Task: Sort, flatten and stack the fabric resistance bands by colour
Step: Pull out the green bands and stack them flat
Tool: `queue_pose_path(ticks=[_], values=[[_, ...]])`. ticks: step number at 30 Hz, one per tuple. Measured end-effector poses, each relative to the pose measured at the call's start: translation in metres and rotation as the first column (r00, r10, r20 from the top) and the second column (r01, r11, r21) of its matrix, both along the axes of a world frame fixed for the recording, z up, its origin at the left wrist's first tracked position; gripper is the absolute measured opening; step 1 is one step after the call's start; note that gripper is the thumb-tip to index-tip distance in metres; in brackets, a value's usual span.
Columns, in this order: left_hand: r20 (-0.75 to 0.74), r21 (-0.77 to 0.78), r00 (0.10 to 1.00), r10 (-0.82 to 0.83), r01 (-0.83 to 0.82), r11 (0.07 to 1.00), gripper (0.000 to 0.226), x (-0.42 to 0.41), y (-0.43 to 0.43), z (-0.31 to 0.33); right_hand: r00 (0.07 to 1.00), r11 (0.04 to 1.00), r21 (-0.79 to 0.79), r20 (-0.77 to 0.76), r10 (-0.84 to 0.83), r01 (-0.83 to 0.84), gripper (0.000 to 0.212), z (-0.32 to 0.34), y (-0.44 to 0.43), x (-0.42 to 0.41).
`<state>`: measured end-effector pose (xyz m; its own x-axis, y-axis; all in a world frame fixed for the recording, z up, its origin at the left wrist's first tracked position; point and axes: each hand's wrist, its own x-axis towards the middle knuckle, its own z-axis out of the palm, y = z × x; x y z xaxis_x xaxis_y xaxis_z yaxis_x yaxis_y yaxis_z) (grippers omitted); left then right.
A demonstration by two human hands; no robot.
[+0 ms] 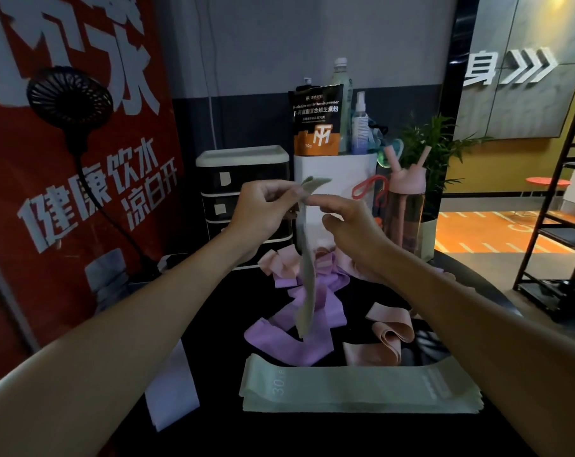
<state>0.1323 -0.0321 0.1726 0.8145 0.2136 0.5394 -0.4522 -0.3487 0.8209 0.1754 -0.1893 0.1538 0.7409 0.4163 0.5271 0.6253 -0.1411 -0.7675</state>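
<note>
A green band hangs down in mid-air, edge-on to me, above the dark table. My left hand pinches its top end, and my right hand touches the same end with fingertips, thumb apart. Below, near the table's front, lies a flat stack of green bands marked 30. Crumpled purple bands lie in a heap behind the stack. Pink bands are loose at the right, and more pink ones lie further back.
A pale flat strip lies at the table's left edge. At the back stand a small drawer unit, a white box of bottles and a pouch, a pink bottle and a plant. A fan on a cable stands left; a black rack right.
</note>
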Motion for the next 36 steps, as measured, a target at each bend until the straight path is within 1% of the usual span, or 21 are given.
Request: queue_pose_path(ticks=[2, 4, 5, 7, 8, 9, 10, 12, 14, 16, 17, 20, 22, 24, 27, 31, 34, 36], values=[[0.017, -0.063, 0.999, 0.044, -0.042, 0.997, 0.019, -0.001, -0.002, 0.002, 1.000, 0.998, 0.057, -0.020, -0.012, 0.013, 0.048, 0.000, -0.002, -0.002], [0.011, -0.114, 0.997, 0.079, -0.077, 0.990, 0.021, -0.002, -0.004, 0.004, 0.999, 0.993, 0.108, -0.019, -0.046, 0.048, 0.034, 0.001, -0.002, -0.002], [0.002, -0.134, 0.997, 0.081, -0.080, 0.988, 0.020, -0.003, -0.005, 0.005, 0.997, 0.989, 0.134, -0.052, -0.050, 0.057, 0.030, 0.002, -0.002, -0.002], [-0.009, -0.156, 0.999, 0.040, -0.041, 0.987, 0.018, -0.006, -0.006, 0.007, 0.982, 0.977, 0.214, -0.186, 0.020, 0.021, 0.031, 0.006, -0.004, -0.006], [-0.010, -0.160, 1.000, 0.020, -0.021, 0.987, 0.017, -0.008, -0.007, 0.008, 0.973, 0.968, 0.251, -0.227, 0.044, 0.014, 0.028, 0.007, -0.004, -0.008], [-0.011, -0.162, 1.000, 0.013, -0.014, 0.987, 0.017, -0.010, -0.008, 0.009, 0.973, 0.964, 0.264, -0.231, 0.026, 0.037, 0.023, 0.010, -0.004, -0.010], [-0.011, -0.160, 1.000, 0.016, -0.018, 0.987, 0.016, -0.011, -0.010, 0.010, 0.979, 0.965, 0.251, -0.203, -0.024, 0.076, 0.019, 0.012, -0.004, -0.011], [-0.005, -0.137, 1.000, 0.007, -0.008, 0.991, 0.011, -0.014, -0.013, 0.014, 0.987, 0.968, 0.222, -0.132, -0.088, 0.116, 0.020, 0.016, -0.003, -0.013], [0.015, -0.085, 1.000, -0.010, 0.011, 0.996, 0.011, -0.018, -0.015, 0.018, 0.990, 0.973, 0.205, -0.112, -0.083, 0.105, 0.023, 0.021, -0.003, -0.016], [0.047, -0.065, 0.999, 0.014, -0.011, 0.998, 0.008, -0.022, -0.017, 0.024, 0.988, 0.975, 0.209, -0.148, -0.039, 0.070, 0.014, 0.023, -0.006, -0.019], [0.059, -0.079, 0.998, 0.032, -0.027, 0.997, 0.007, -0.024, -0.019, 0.026, 0.983, 0.978, 0.205, -0.182, -0.003, 0.041, 0.015, 0.023, -0.008, -0.021], [0.068, -0.194, 0.995, 0.072, -0.058, 0.979, 0.010, -0.027, -0.022, 0.032, 0.952, 0.986, 0.148, -0.282, 0.116, -0.077, 0.035, 0.015, -0.016, -0.024], [0.056, -0.275, 0.995, 0.083, -0.065, 0.959, 0.007, -0.028, -0.021, 0.034, 0.922, 0.983, 0.111, -0.346, 0.176, -0.146, 0.038, 0.003, -0.023, -0.028], [0.043, -0.344, 0.995, 0.091, -0.071, 0.936, 0.003, -0.031, -0.019, 0.035, 0.900, 0.980, 0.090, -0.389, 0.199, -0.178, 0.036, -0.011, -0.030, -0.032], [0.012, -0.435, 0.991, 0.133, -0.114, 0.893, 0.007, -0.037, -0.013, 0.031, 0.890, 0.976, 0.031, -0.405, 0.208, -0.214, 0.029, -0.032, -0.046, -0.038], [-0.039, -0.455, 0.985, 0.170, -0.169, 0.874, 0.009, -0.048, -0.002, 0.011, 0.863, 0.965, -0.033, -0.457, 0.216, -0.259, 0.028, -0.053, -0.073, -0.048], [-0.082, -0.471, 0.977, 0.196, -0.212, 0.856, 0.015, -0.061, 0.003, -0.011, 0.861, 0.977, -0.086, -0.492, 0.128, -0.194, 0.024, -0.061, -0.097, -0.054], [-0.109, -0.492, 0.972, 0.209, -0.236, 0.838, 0.011, -0.071, 0.005, -0.027, 0.867, 0.983, -0.114, -0.493, 0.072, -0.146, 0.021, -0.064, -0.115, -0.057]])
